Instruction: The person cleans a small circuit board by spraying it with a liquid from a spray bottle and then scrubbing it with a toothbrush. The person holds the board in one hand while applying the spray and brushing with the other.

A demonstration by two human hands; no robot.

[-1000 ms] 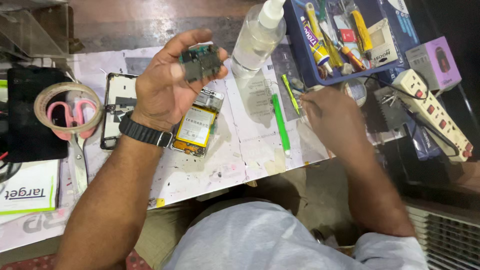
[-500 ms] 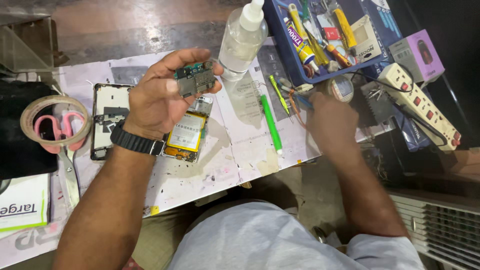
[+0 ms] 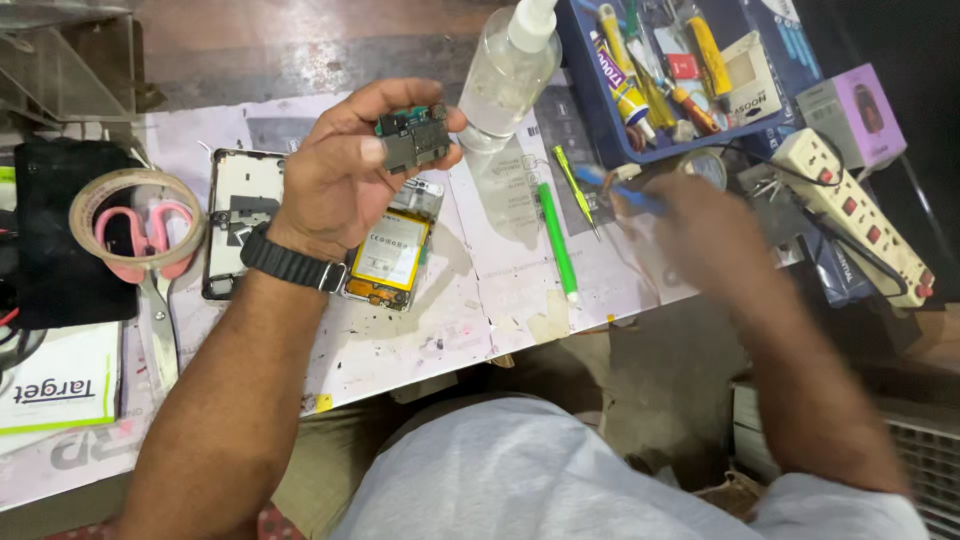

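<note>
Left hand (image 3: 335, 175) raised over the bench, fingers closed on a small circuit board (image 3: 412, 138), as half a second ago; board sits above the opened phone (image 3: 385, 262); right hand (image 3: 705, 225), blurred, has drawn back from the blue tray (image 3: 600, 130) toward the bench edge, gripping a blue-handled tool (image 3: 612, 190); how tightly, cannot tell; clear bottle (image 3: 505, 75) just beside the board.

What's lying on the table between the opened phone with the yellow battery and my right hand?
In the head view, a green pen-like tool lies on the mat between the opened phone and the right hand, with green tweezers beside it.
</note>
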